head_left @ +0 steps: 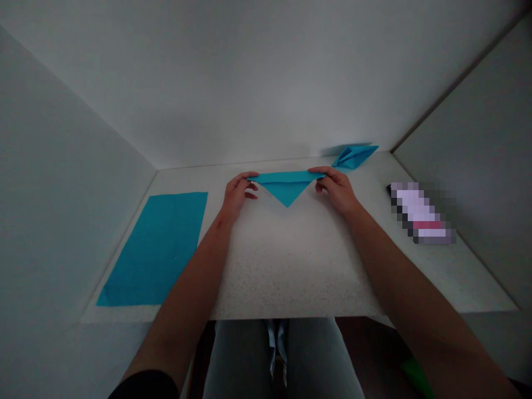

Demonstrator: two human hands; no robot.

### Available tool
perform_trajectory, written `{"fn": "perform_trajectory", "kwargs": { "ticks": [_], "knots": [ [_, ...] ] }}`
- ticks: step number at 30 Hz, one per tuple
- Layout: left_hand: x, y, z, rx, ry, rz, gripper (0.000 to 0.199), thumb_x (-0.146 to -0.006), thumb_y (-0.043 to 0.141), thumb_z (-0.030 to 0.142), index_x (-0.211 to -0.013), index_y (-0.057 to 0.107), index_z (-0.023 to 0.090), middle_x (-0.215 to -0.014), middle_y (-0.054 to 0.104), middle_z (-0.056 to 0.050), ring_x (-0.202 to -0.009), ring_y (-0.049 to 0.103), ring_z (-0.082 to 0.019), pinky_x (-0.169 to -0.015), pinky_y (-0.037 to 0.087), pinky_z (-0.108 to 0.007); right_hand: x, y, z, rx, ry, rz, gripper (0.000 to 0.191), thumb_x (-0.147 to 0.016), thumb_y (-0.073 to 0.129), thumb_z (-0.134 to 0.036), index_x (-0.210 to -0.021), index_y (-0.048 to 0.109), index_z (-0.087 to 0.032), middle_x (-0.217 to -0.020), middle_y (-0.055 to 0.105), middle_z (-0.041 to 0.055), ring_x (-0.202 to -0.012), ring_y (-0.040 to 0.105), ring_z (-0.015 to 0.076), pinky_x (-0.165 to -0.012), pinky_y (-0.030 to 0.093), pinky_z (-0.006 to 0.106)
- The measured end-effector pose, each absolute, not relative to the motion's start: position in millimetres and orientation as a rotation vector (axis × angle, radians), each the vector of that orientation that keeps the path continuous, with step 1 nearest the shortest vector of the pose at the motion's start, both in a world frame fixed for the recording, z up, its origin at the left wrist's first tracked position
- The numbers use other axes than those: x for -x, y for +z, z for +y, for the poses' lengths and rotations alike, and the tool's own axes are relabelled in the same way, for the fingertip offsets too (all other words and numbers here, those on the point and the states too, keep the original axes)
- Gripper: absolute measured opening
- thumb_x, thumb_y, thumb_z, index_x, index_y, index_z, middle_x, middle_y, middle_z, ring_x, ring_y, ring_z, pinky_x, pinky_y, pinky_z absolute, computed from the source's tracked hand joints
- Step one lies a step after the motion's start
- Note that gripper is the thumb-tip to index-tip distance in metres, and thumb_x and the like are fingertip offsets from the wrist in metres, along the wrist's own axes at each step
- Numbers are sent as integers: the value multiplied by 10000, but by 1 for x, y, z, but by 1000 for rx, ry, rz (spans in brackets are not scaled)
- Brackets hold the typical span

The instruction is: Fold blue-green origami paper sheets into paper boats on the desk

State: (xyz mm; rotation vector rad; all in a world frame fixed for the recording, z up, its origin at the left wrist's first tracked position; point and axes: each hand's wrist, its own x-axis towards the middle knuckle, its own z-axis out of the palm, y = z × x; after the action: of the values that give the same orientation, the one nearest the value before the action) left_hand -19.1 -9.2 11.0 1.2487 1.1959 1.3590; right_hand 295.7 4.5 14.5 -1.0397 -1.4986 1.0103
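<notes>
Two hands on one folded blue paper triangle (pixel 286 188), point toward me, lying on the far half of the white speckled tabletop (pixel 291 266). My left hand (pixel 239 194) pinches its left corner, my right hand (pixel 336 191) its right corner. On each side the upper fingers lie along the folded top edge, the others curl loose below it, slightly spread. Thumb position: cannot tell. Well left of my left hand, a flat blue paper rectangle (pixel 153 249) lies at an angle along the table's left side. Beyond my right hand, a smaller folded blue paper shape (pixel 354 156) sits near the back wall. Far right, a pixelated oblong object (pixel 419 213) lies near the right edge, too blurred to identify.
</notes>
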Motion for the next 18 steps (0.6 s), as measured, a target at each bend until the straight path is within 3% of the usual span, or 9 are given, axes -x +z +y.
{"fn": "perform_trajectory", "kwargs": {
  "ticks": [5, 13, 18],
  "knots": [
    [18, 11, -9, -1312, 1311, 1204, 365, -823, 775, 390, -1155, 752, 240, -964, 751, -61, -867, 727, -185, -609, 617, -256, -295, 15, 5, 1005, 1013, -1506, 328, -800, 781, -364, -1113, 784, -265, -842, 680, 4, -669, 570, 148, -632, 547, 322],
    [16, 6, -6, -1281, 1335, 1209, 527, -780, 851, 668, -966, 647, 219, -972, 751, -57, -723, 740, -162, -556, 601, -259, -293, 14, 5, 1042, 983, -1512, 457, -833, 822, -674, -872, 677, -242, -732, 658, -5, -589, 557, 126, -567, 516, 286],
    [16, 6, -7, -1304, 1334, 1174, 542, -810, 842, 639, -1077, 572, 253, -956, 768, -27, -630, 709, -129, -531, 575, -240, -292, 13, 5, 1005, 1045, -1504, 489, -851, 817, -675, -1050, 644, -263, -767, 712, -13, -527, 530, 110, -503, 472, 259]
  ]
}}
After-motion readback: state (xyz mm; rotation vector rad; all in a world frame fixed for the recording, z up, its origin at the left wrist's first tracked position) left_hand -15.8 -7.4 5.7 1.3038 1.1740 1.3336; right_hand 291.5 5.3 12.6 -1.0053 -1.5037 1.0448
